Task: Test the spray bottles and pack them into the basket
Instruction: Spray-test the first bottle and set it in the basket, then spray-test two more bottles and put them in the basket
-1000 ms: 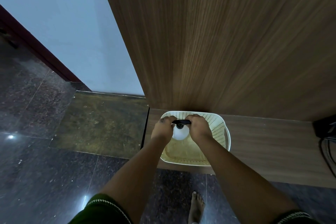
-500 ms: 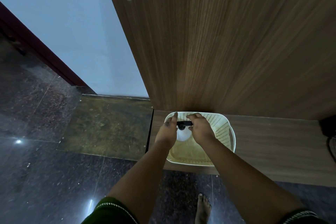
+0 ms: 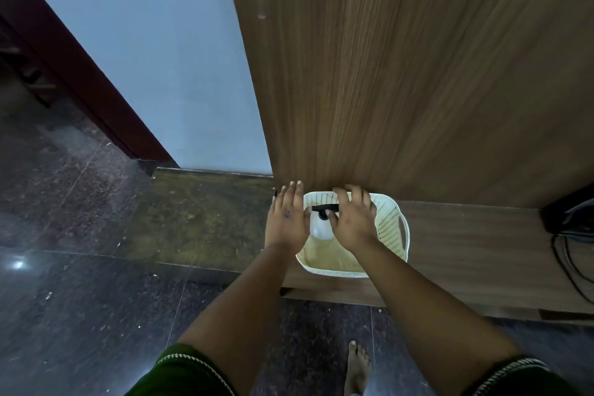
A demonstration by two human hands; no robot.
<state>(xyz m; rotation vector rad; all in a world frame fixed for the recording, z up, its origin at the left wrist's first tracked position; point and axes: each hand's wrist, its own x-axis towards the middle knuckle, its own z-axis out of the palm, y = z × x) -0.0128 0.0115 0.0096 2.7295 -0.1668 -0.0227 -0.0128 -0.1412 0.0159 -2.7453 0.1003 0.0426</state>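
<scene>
A cream perforated basket (image 3: 390,228) sits on a low wooden ledge against a wood panel. Inside it stands a white spray bottle (image 3: 321,230) with a black trigger head, near the basket's far left corner. My left hand (image 3: 287,219) hovers flat over the basket's left rim, fingers spread, holding nothing. My right hand (image 3: 353,219) is spread over the basket just right of the bottle, its thumb close to the black head; no grip on the bottle shows. The basket's floor in front of the bottle is bare.
The wooden ledge (image 3: 466,254) runs to the right, where a black device with cables (image 3: 572,228) sits. A tall wood panel (image 3: 418,74) rises directly behind the basket. Dark stone floor lies below and left, and my bare foot (image 3: 356,366) stands near the ledge.
Both hands have let go of the spray bottle and spread apart above the basket. The bottle stays standing inside. The camera has shifted slightly left.
</scene>
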